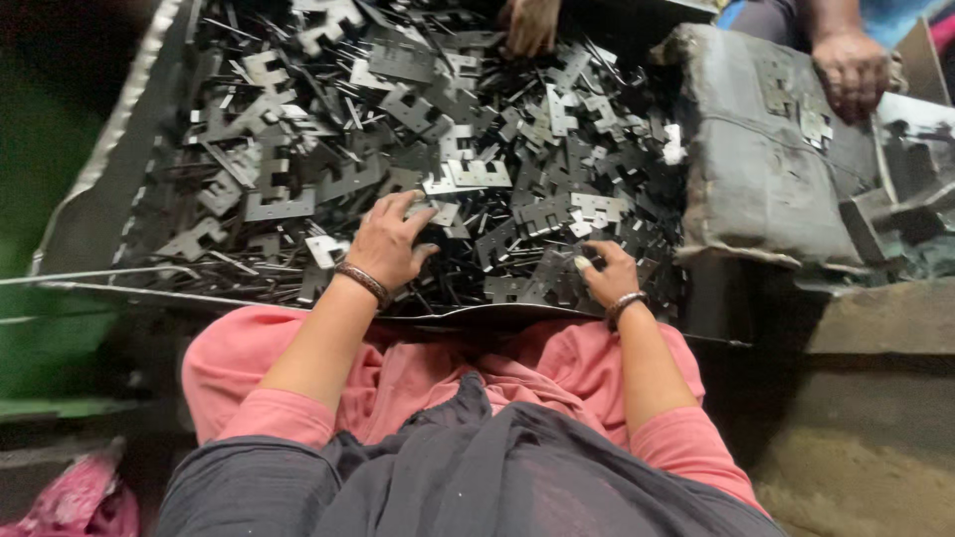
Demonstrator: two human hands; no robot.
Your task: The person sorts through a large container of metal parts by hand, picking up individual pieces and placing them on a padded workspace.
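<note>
left hand (pixel 390 242) | fingers spread, flat on stamped metal plates (pixel 468 159) | right hand (pixel 607 270) | pinching a plate at the pile's near edge | co-worker's hand (pixel 852 68) | right of pile

The right hand (pixel 609 273) fingers (pixel 595 261) sink among metal plates (pixel 468 174); its grip stays hidden.

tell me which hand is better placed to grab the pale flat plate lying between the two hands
Probably the right hand: the pale plate lies just beyond its fingertips, while the left hand rests further off across the pile.
</note>
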